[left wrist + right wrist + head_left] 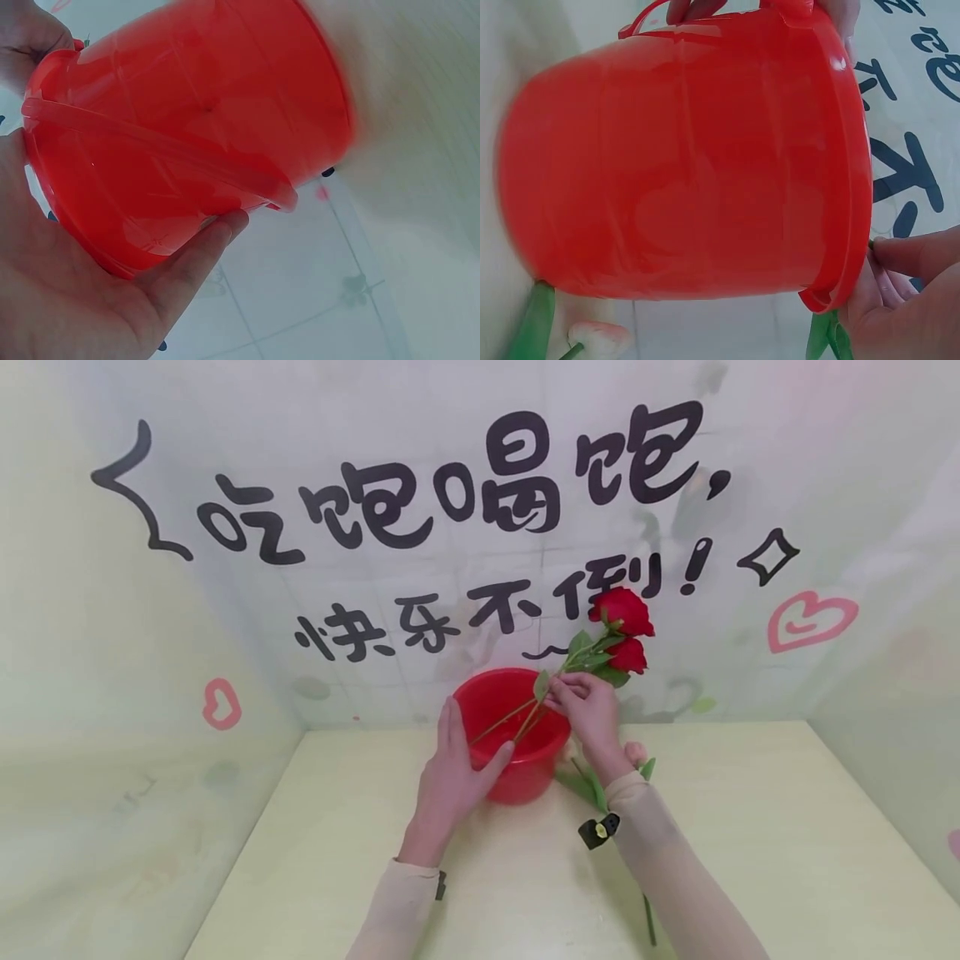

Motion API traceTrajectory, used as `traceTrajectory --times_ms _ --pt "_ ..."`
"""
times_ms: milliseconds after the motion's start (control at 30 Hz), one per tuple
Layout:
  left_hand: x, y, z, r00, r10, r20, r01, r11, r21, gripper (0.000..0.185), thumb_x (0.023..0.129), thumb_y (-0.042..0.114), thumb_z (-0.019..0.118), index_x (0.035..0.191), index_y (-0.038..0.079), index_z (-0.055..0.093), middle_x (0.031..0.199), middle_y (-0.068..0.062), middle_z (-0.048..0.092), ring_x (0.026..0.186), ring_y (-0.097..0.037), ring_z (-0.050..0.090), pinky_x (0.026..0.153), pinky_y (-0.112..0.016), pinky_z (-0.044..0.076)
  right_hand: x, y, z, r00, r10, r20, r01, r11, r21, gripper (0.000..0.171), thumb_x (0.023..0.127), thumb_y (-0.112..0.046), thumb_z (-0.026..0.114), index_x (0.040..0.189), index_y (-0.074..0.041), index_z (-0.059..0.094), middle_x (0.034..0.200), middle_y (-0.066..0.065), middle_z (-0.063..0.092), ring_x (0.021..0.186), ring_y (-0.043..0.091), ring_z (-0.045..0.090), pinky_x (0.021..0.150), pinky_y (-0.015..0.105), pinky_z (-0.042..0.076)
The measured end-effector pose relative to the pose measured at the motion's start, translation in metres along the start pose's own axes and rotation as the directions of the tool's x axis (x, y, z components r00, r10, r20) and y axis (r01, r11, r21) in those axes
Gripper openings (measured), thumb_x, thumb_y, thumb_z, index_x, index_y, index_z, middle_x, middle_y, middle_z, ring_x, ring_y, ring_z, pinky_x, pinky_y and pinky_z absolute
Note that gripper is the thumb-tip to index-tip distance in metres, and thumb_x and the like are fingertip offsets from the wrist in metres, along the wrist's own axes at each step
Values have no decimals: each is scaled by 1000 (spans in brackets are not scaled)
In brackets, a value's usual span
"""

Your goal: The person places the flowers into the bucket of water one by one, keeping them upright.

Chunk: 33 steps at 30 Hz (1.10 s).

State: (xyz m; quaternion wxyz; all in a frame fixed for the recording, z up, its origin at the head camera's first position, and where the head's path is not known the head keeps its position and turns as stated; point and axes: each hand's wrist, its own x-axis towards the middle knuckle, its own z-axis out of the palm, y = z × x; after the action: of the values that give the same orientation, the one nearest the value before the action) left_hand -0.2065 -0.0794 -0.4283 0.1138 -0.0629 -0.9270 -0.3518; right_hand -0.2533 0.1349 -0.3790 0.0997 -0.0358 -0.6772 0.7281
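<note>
A red plastic bucket stands on the pale table near the back wall. My left hand presses its straight fingers against the bucket's left side, thumb across the front; the left wrist view shows the palm lying on the bucket. My right hand pinches the green stems of two red roses at the bucket's right rim. The stems slant down into the bucket and the blooms stick up to the right. In the right wrist view the fingers sit just beside the bucket's rim.
A pink flower with green leaves lies on the table behind my right wrist, also visible under the bucket as the pink flower. A backdrop with black characters and pink hearts closes off the back and sides.
</note>
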Motion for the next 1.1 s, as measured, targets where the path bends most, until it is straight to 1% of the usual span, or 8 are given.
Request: traceTrajectory --times_ms 100,200,367,500,767,900,1000,1100 --pt "0 0 2 1000 1 1 -1 1000 0 116 90 59 75 171 20 1 162 -6 39 113 -34 68 80 -46 65 0 1 -3 1000 -14 9 14 1000 2 31 103 -8 69 127 11 66 119 31 71 82 13 76 87 36 61" --pt "2 3 1 1000 12 -16 -12 1000 -5 117 89 58 77 171 20 2 160 -6 41 112 -33 68 79 -45 65 -1 -2 -6 999 -27 26 27 1000 -11 33 104 -10 68 129 10 67 118 31 72 84 13 77 85 32 62" --pt "0 3 0 1000 15 -15 -15 1000 -12 118 88 54 80 171 19 4 160 -6 41 115 -32 67 79 -45 65 -5 -3 -12 999 18 34 -16 999 -48 36 104 -16 70 130 8 69 116 27 74 87 15 78 84 27 61" --pt "-3 2 0 1000 3 -21 -3 1000 -27 119 86 52 82 171 19 5 160 -5 42 119 -33 65 80 -46 65 -6 -2 -14 998 49 41 -47 997 -55 37 103 -19 71 130 6 70 115 25 75 90 16 79 85 27 61" --pt "1 3 2 1000 7 -30 -7 1000 -20 119 87 54 81 171 19 5 160 -7 42 112 -33 68 79 -45 65 -1 -4 -16 998 35 47 -35 999 -11 36 102 -17 72 125 11 70 107 21 78 88 20 80 86 34 61" --pt "0 4 2 999 3 -32 -4 1000 -17 118 87 54 80 171 18 6 159 -8 42 111 -34 69 79 -46 65 -2 -6 -18 997 47 59 -46 999 -23 37 102 -19 73 126 10 69 109 21 77 89 19 80 85 31 61" --pt "-1 4 2 999 1 -32 -2 1000 -14 117 88 55 80 171 18 5 160 -8 42 109 -34 69 79 -45 65 -5 -6 -19 996 64 65 -60 997 -54 36 103 -21 72 127 6 70 111 19 77 92 19 79 84 27 61" --pt "-3 3 2 999 -1 -32 1 1000 -13 118 88 56 79 171 18 5 160 -8 42 108 -33 69 78 -45 65 -7 -5 -21 995 59 83 -56 997 -46 37 103 -21 72 127 6 70 111 19 77 95 23 79 85 29 61"
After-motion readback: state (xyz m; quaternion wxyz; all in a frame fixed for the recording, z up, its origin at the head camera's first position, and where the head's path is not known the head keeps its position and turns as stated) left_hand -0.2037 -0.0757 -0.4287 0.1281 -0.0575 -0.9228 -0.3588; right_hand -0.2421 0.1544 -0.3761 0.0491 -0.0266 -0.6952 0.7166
